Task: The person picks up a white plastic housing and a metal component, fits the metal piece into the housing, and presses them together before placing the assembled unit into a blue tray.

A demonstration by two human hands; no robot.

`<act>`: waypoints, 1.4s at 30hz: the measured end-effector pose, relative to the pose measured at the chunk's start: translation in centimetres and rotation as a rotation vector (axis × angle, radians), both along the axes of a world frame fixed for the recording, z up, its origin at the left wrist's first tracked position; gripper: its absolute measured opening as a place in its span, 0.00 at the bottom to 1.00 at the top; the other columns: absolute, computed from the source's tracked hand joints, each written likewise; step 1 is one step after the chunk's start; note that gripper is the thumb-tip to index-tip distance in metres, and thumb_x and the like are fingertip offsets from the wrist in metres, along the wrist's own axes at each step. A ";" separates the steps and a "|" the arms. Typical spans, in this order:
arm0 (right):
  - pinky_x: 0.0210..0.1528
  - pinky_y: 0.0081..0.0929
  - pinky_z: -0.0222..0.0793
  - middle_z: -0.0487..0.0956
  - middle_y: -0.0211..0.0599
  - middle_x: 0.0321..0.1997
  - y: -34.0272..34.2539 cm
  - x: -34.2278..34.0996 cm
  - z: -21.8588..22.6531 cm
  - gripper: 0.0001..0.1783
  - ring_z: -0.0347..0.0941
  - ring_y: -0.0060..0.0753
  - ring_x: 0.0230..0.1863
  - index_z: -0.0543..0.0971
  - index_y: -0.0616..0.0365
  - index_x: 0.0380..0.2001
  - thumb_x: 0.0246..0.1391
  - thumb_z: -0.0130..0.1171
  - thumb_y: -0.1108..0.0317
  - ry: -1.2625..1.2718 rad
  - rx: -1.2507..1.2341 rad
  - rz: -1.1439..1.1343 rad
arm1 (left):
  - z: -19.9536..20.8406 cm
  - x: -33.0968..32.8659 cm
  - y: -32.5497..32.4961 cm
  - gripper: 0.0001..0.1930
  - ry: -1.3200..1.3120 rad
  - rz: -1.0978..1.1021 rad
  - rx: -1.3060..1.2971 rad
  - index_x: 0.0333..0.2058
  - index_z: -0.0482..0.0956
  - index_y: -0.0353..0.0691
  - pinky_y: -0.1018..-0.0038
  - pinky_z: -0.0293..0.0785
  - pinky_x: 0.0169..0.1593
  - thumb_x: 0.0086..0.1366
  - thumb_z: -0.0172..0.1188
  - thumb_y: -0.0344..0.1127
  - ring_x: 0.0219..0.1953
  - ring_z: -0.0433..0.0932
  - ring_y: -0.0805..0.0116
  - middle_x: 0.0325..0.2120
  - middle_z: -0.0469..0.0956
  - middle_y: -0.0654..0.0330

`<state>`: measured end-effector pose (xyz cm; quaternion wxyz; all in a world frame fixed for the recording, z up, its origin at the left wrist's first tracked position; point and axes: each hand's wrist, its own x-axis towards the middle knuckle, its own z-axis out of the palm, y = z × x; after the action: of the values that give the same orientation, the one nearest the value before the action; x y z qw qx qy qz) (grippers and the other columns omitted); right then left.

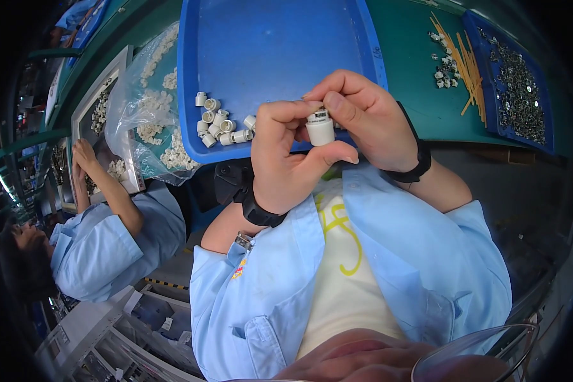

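A white cylindrical socket, much like a lamp holder, is held in front of my chest over the near edge of the blue tray. Small metal bits show at its upper end. My left hand has its fingers closed around the socket from the left, thumb beneath. From the right, my right hand brings thumb and forefinger together in a pinch at the metal end; whatever lies between those fingertips is hidden. Left of my hands, several similar white sockets lie loose in the tray's near left corner.
To the left, a clear plastic bag lies with small white parts. Thin wooden sticks and a blue bin of small metal parts are at the right. A co-worker's hands are at a framed tray, far left.
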<state>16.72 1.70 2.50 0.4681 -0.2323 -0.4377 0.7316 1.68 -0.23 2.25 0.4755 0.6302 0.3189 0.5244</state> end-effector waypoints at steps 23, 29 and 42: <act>0.43 0.17 0.61 0.68 0.34 0.43 -0.7 0.3 -0.4 0.14 0.64 0.20 0.40 0.69 0.62 0.40 0.55 0.51 0.64 -0.064 0.180 -0.049 | 0.2 -0.8 0.4 0.26 -0.223 -0.138 -0.168 0.52 0.53 0.35 0.80 0.66 0.41 0.61 0.53 0.40 0.36 0.71 0.75 0.34 0.72 0.57; 0.47 0.25 0.61 0.65 0.41 0.48 -0.3 1.2 0.5 0.19 0.63 0.30 0.46 0.71 0.64 0.41 0.51 0.56 0.61 -0.393 0.575 -0.074 | 0.0 -1.7 1.3 0.38 -0.256 -0.375 -0.145 0.59 0.38 0.39 0.80 0.66 0.42 0.60 0.54 0.38 0.35 0.71 0.74 0.35 0.72 0.55; 0.39 0.30 0.67 0.73 0.40 0.34 -0.9 2.3 0.4 0.24 0.71 0.37 0.36 0.71 0.61 0.42 0.42 0.63 0.60 -0.515 0.899 -0.233 | 0.0 -1.5 1.6 0.52 0.118 -0.179 -0.008 0.61 0.37 0.41 0.70 0.61 0.50 0.48 0.65 0.47 0.48 0.65 0.65 0.47 0.63 0.51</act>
<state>19.01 0.77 2.94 0.4771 -0.2282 -0.7802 0.3342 0.17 1.35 2.26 0.5034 0.6840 0.2910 0.4406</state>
